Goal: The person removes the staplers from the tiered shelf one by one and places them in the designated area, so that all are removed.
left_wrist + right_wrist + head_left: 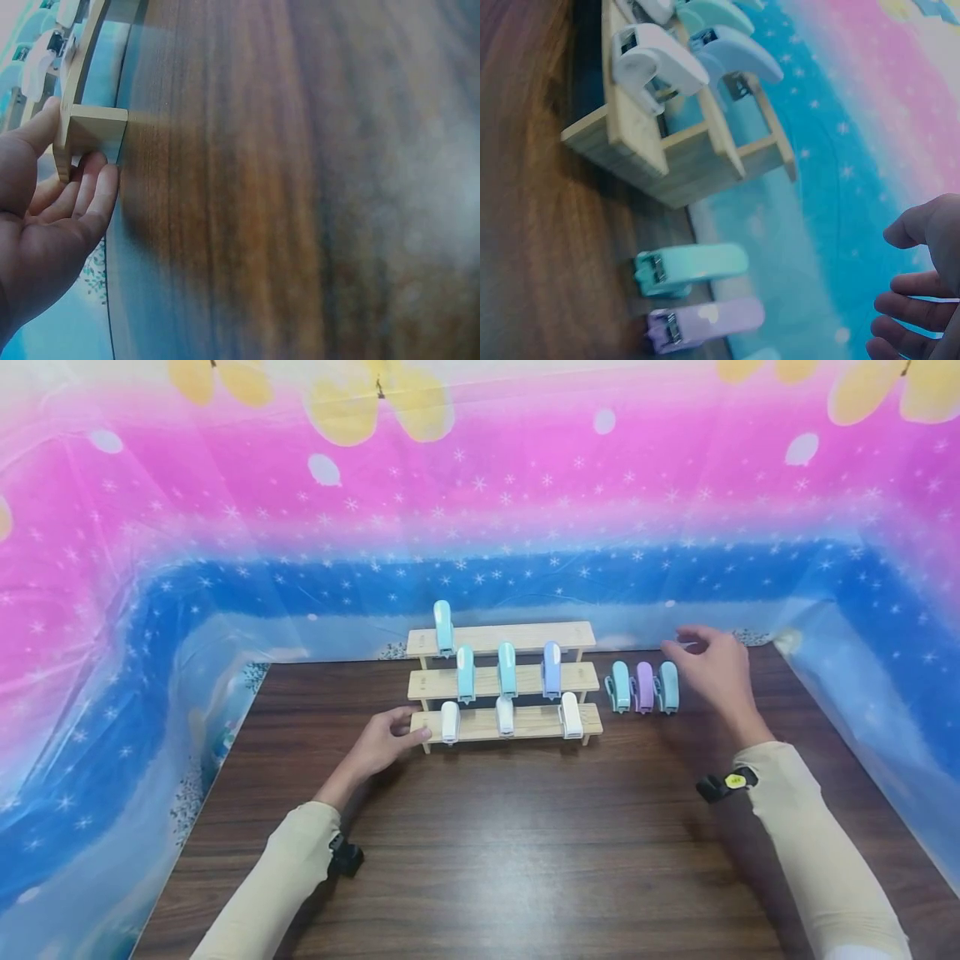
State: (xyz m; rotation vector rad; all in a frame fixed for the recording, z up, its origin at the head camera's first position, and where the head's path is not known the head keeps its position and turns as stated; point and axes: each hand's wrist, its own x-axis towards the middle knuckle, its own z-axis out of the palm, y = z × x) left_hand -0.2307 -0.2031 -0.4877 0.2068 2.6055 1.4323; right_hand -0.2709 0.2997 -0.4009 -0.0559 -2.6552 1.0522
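A three-tier wooden rack [517, 637] bears small staplers. One mint stapler [443, 627] stands at the left of the top tier. Two more mint ones and a periwinkle stapler [552, 668] occupy the middle tier, and three white staplers [572, 716] the lowest. My left hand [381, 745] grips the left end of the lowest tier, thumb above and fingers underneath, as the left wrist view shows. My right hand [716, 675] is raised with nothing in it, fingers loosely bent, just right of a teal stapler [667, 687] on the table.
To the right of the rack, a turquoise stapler [619, 686] and a purple stapler [642, 687] stand in a row with the teal one on the brown wooden table [487, 860]. A printed pink and blue cloth [525, 502] hangs behind and along both sides.
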